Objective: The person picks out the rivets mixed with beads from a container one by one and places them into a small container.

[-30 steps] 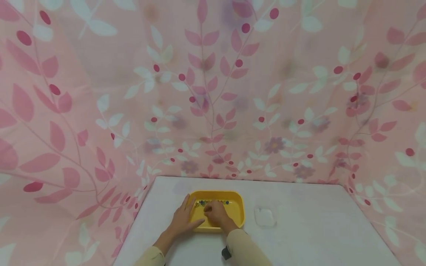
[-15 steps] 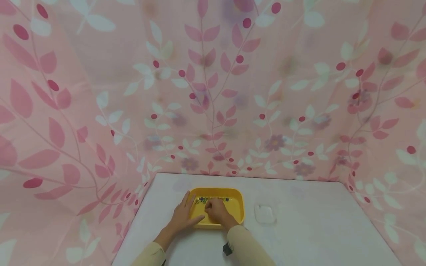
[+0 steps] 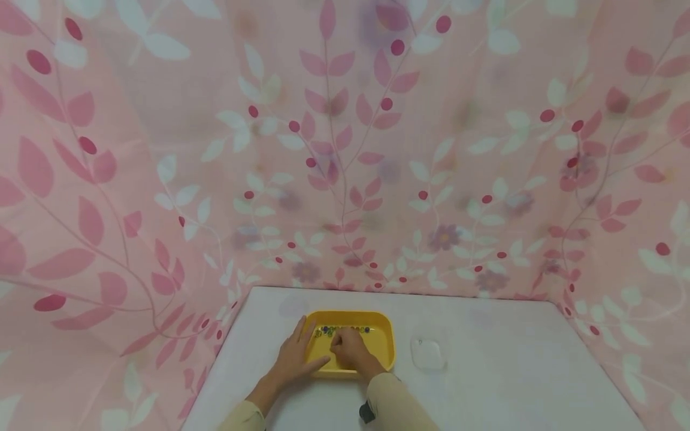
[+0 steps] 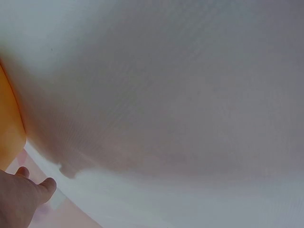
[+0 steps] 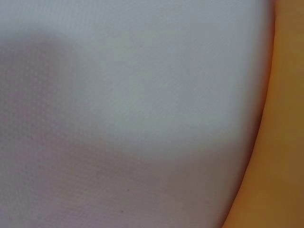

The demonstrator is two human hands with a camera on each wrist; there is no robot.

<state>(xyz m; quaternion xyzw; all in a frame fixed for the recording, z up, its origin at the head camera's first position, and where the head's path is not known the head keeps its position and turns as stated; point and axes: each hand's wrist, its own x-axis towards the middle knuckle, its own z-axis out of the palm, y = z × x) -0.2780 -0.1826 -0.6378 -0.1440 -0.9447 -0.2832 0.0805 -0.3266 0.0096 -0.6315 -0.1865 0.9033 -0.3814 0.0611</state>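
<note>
A yellow tray [image 3: 386, 359] lies on the white table, with small round glassy pieces like marbles or beads [image 3: 326, 330] along its far side and in its far left corner. My left hand [image 3: 293, 356] rests at the tray's left edge with fingers spread and the thumb over the near rim. In the left wrist view its fingertips [image 4: 46, 190] show beside the tray's orange-yellow outer wall [image 4: 9, 123]. Inside the tray, my right hand [image 3: 350, 347] has its fingers curled, close to the row of pieces. I cannot tell whether it pinches one of them.
To the right of the tray stands a small clear square container [image 3: 428, 354] on the white table [image 3: 512, 359]. A pink leaf-patterned cloth [image 3: 345, 149] hangs behind and at both sides. The right wrist view shows tabletop and the tray's outer wall [image 5: 280, 118].
The right hand's fingers have shifted slightly within the tray. The left hand stays at the tray's left edge. The head view tilts a little and returns.
</note>
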